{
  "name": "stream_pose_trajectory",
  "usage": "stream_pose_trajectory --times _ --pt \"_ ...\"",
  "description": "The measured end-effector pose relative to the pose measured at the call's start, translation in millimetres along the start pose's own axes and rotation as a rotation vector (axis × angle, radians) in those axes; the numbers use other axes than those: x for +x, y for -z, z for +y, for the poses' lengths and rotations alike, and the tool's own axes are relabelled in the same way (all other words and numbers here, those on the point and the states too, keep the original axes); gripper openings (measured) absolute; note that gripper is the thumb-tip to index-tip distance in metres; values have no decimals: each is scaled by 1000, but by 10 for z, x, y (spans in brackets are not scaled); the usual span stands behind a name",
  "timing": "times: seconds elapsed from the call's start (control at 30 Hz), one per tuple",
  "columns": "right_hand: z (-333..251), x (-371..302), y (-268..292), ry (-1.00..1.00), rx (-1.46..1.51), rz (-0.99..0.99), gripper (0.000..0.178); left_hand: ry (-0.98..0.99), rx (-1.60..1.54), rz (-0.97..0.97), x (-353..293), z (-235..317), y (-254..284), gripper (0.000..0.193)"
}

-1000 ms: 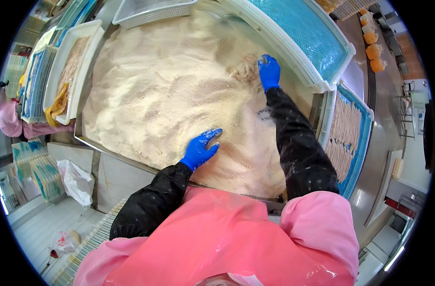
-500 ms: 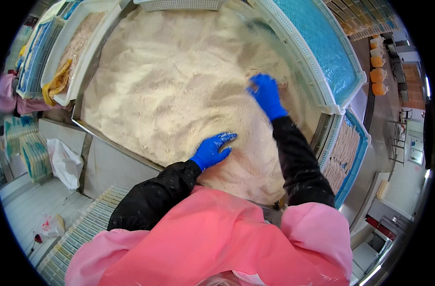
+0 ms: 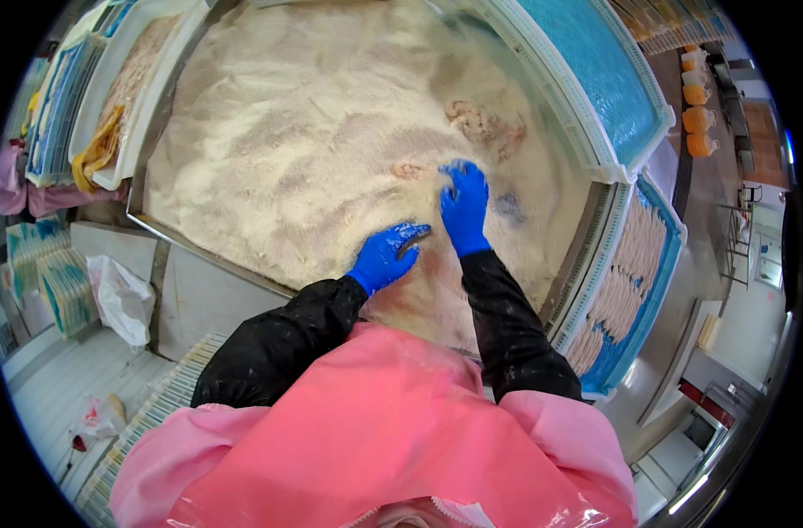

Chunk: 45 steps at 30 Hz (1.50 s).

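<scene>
Pale cream, crumb-like powder (image 3: 269,167) fills a wide metal-edged bin, heaped in soft ridges. My left hand (image 3: 384,259), in a blue glove dusted with crumbs, rests low on the powder, its thumb apart from the fingers. A dark greyish patch shows in that gap; I cannot make out whether it is shadow or a piece. Just beyond and to the right is my right hand (image 3: 465,208), also blue-gloved, with fingers bent and apart. A small pinkish raw piece (image 3: 408,170) lies left of its fingertips. Farther off, several pinkish pieces (image 3: 485,128) lie clumped, partly coated.
Along the right side stand a white-rimmed blue mesh tray (image 3: 586,84) and a blue tray (image 3: 626,290) with rows of pale coated strips. A white tub (image 3: 93,145) at the far left holds pinkish pieces and a yellow glove or cloth (image 3: 99,151). Stacked trays (image 3: 155,422) stand lower left.
My right hand has come back toward me and left, close to my left hand. The clumped pieces it partly covered now show. My left hand has hardly moved.
</scene>
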State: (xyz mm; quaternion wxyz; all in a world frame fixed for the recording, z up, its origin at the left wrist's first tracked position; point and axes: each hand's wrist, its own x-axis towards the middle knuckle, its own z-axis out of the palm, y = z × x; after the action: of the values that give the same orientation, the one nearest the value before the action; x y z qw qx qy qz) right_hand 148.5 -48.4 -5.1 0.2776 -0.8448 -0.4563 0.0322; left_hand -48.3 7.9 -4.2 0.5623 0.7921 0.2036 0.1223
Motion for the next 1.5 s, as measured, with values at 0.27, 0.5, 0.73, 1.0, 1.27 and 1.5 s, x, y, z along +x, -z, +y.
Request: stream_pose_trajectory --times 0.27,0.5,0.73,1.0,1.27,1.5 --pt "-40 529 -209 39 1 -150 29 -25 -25 9 15 38 -2 36" --pt "-225 226 573 -106 477 -107 20 28 -43 2 -11 45 -6 36" --pt "-232 -955 919 176 -178 -27 13 34 -77 19 5 -2 -40 35" --pt "200 -1775 790 -157 122 -5 29 -123 228 223 168 187 -111 39" --pt "102 -1465 566 -245 116 161 24 -171 366 210 368 540 -477 34" --pt "-61 -1628 665 -163 -94 -66 28 -34 461 -16 531 345 -546 34"
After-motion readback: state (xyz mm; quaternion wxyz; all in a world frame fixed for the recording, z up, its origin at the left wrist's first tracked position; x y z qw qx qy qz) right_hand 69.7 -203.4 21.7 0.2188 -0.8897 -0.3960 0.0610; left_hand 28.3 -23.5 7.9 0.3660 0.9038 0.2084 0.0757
